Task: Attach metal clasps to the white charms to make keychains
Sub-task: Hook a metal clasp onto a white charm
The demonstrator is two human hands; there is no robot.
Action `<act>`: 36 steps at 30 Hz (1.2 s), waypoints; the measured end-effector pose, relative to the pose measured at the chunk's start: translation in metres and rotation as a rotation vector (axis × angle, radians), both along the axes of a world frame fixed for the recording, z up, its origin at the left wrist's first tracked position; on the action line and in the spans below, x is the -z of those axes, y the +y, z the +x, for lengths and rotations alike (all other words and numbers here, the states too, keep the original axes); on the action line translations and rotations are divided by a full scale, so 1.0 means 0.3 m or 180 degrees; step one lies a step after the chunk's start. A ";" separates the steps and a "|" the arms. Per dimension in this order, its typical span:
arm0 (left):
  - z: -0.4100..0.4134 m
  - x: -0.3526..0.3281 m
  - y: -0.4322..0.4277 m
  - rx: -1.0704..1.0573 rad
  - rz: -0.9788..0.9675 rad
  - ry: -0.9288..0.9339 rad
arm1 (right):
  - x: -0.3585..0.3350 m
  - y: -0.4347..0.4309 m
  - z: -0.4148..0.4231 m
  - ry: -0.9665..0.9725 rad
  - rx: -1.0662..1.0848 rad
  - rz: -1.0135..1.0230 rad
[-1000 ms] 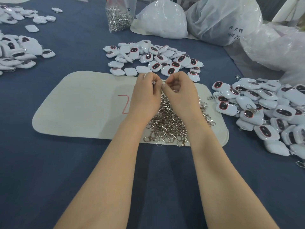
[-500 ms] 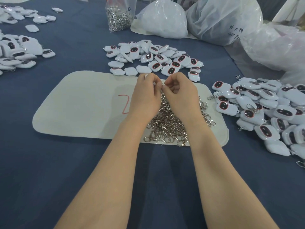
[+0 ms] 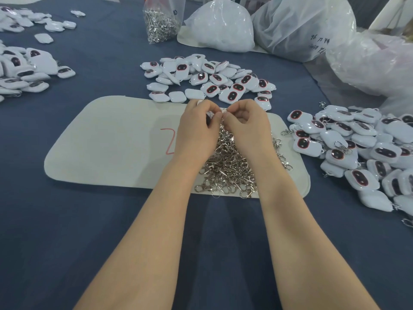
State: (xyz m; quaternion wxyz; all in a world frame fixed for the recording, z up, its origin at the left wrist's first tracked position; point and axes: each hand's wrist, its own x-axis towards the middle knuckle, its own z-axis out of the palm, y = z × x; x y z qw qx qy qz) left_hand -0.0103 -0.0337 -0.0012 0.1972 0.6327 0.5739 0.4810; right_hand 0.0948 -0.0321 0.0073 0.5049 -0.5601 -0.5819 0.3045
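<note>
My left hand [image 3: 197, 128] grips a white charm [image 3: 210, 114], mostly hidden under its curled fingers. My right hand [image 3: 248, 126] pinches a small metal clasp [image 3: 224, 111] right against the charm. Both hands hover over a heap of silver clasps [image 3: 228, 166] on a pale felt mat [image 3: 111, 142]. Loose white charms with dark oval faces lie in a pile [image 3: 210, 79] just beyond the mat. To the right spreads a pile of charms with clasps on them [image 3: 357, 148].
The table wears a blue cloth [image 3: 67, 231]. More white charms [image 3: 24, 70] lie at the far left. A clear bag of clasps [image 3: 161, 21] stands at the back, beside bulky white plastic bags [image 3: 297, 27] at the back right.
Both hands stay together above the clasp heap; the fingers have shifted only slightly around the charm and clasp.
</note>
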 end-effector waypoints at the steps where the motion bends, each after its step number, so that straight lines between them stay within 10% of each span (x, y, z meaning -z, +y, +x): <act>1: -0.001 0.000 0.001 -0.0019 -0.0002 0.0014 | -0.001 -0.001 0.000 -0.0010 -0.0016 -0.0004; 36: 0.002 -0.003 -0.002 -0.0171 -0.0038 0.0196 | 0.020 -0.006 -0.016 -0.0597 0.0060 0.0502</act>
